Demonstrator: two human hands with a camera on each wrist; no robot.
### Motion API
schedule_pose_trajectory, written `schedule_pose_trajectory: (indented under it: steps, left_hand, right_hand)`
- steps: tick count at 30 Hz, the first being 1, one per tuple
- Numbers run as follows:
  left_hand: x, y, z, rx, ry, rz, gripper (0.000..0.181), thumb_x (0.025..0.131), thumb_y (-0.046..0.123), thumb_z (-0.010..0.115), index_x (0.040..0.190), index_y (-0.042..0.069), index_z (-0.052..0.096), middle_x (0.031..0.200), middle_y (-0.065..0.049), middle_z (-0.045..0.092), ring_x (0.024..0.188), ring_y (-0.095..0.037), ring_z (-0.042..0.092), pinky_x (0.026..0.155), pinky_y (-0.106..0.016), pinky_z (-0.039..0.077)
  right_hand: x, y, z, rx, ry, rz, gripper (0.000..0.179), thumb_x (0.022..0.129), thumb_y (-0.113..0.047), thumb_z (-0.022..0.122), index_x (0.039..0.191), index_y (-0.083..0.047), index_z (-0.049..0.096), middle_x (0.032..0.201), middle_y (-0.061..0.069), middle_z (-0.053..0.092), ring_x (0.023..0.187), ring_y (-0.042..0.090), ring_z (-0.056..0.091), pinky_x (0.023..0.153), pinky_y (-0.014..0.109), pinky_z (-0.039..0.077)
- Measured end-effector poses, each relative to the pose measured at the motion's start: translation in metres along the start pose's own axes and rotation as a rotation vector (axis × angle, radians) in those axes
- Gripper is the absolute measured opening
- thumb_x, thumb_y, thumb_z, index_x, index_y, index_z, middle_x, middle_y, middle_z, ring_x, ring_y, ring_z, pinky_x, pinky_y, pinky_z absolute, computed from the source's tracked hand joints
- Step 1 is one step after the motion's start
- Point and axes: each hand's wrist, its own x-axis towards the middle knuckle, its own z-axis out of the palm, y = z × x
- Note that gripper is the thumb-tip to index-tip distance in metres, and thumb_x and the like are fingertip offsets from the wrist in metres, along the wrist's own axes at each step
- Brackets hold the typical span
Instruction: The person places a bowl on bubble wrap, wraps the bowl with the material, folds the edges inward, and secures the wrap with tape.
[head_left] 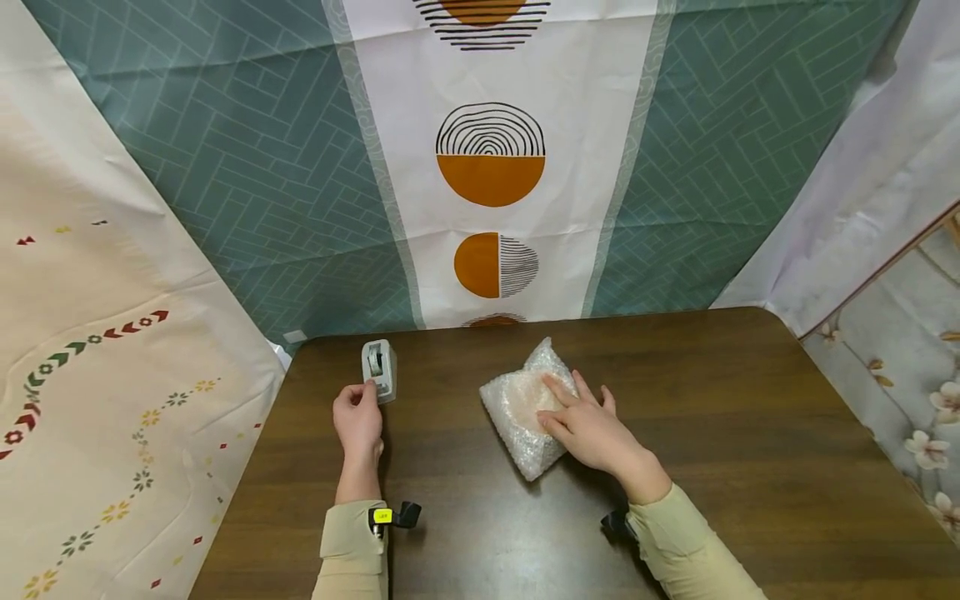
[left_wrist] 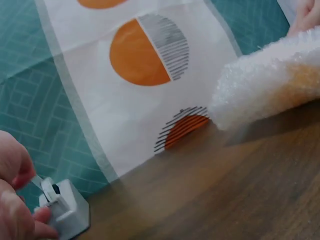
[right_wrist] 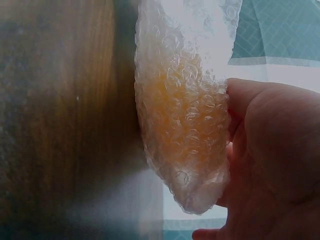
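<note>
A bundle of bubble wrap lies near the middle of the table, its corners folded over something orange that shows through in the right wrist view. My right hand rests on top of it with fingers spread, pressing the wrap down. On the left, a small white tape dispenser stands near the table's back edge. At its front end, my left hand pinches the end of the tape, a short strip of which shows between fingers and dispenser in the left wrist view.
The dark brown wooden table ends at a patterned cloth hanging behind it. Light printed cloths hang at the left and right. Each forearm wears a camera strap at the sleeve cuff.
</note>
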Motion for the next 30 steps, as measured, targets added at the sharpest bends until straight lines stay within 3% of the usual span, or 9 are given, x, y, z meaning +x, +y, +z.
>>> schedule_pose_trajectory:
  steps: [3,6,9,11,14,18,23,30]
  left_hand:
    - [0.0014,-0.005,0.0013,-0.163,0.006,-0.045,0.027,0.103,0.008,0.06,0.077,0.002,0.056,0.091,-0.005,0.052,0.088,-0.018,0.049,0.076,-0.026,0.045]
    - [0.0035,-0.0073,0.0011,-0.349,0.018,-0.119,0.028,0.1,0.004,0.054,0.072,0.003,0.053,0.093,-0.01,0.056,0.09,-0.02,0.058,0.084,-0.03,0.051]
    - [0.0047,-0.0072,0.001,-0.459,0.054,-0.179,0.03,0.102,0.008,0.055,0.073,0.002,0.056,0.101,-0.013,0.058,0.095,-0.021,0.066,0.094,-0.034,0.053]
    - [0.0045,-0.0063,0.0018,-0.472,0.076,-0.209,0.032,0.104,0.015,0.061,0.075,0.001,0.058,0.1,-0.012,0.059,0.093,-0.019,0.069,0.096,-0.034,0.054]
    - [0.0019,-0.0055,0.0036,-0.458,0.107,-0.242,0.038,0.104,0.022,0.07,0.076,0.0,0.058,0.092,-0.009,0.066,0.086,-0.016,0.072,0.089,-0.03,0.057]
    - [-0.0018,-0.0048,0.0054,-0.479,0.103,-0.267,0.036,0.103,0.017,0.073,0.077,-0.002,0.057,0.089,-0.008,0.069,0.079,-0.014,0.074,0.08,-0.026,0.058]
    - [-0.0017,-0.0025,0.0044,-0.53,0.064,-0.303,0.021,0.102,0.006,0.066,0.085,-0.003,0.058,0.1,-0.012,0.07,0.08,-0.014,0.076,0.089,-0.031,0.059]
    - [-0.0012,0.0001,0.0046,-0.575,0.061,-0.361,0.009,0.099,0.001,0.062,0.092,-0.004,0.064,0.109,-0.014,0.069,0.086,-0.016,0.076,0.108,-0.039,0.05]
  right_hand:
    - [-0.0006,0.0006,0.0009,0.003,-0.002,0.001,0.039,0.114,-0.039,0.052,0.138,-0.02,0.076,0.174,0.007,0.029,0.16,0.052,0.013,0.112,0.087,0.01]
    - [-0.0006,0.0012,0.0012,0.002,-0.003,0.004,0.038,0.114,-0.038,0.053,0.138,-0.02,0.075,0.174,0.007,0.029,0.16,0.052,0.013,0.112,0.087,0.01]
    - [0.0001,0.0013,0.0009,-0.002,-0.003,0.0,0.038,0.114,-0.038,0.053,0.138,-0.02,0.075,0.174,0.007,0.03,0.159,0.053,0.014,0.111,0.088,0.011]
    - [0.0003,0.0014,0.0009,-0.004,-0.003,0.003,0.038,0.114,-0.038,0.053,0.139,-0.02,0.075,0.174,0.007,0.03,0.159,0.052,0.014,0.111,0.088,0.011]
    - [0.0005,0.001,0.0014,-0.003,-0.006,0.004,0.038,0.114,-0.038,0.053,0.139,-0.021,0.075,0.175,0.007,0.029,0.159,0.052,0.014,0.111,0.087,0.011]
    - [0.001,0.0004,0.0016,-0.002,-0.006,0.0,0.038,0.114,-0.039,0.052,0.139,-0.021,0.075,0.175,0.006,0.029,0.159,0.052,0.014,0.111,0.087,0.011]
    - [0.0011,0.0005,0.0019,0.001,-0.004,0.004,0.038,0.114,-0.039,0.052,0.137,-0.021,0.076,0.175,0.006,0.03,0.159,0.052,0.014,0.111,0.088,0.011]
    - [0.0021,0.0008,0.0027,0.012,0.002,0.011,0.039,0.114,-0.041,0.052,0.133,-0.019,0.079,0.174,0.006,0.03,0.16,0.051,0.013,0.112,0.087,0.01]
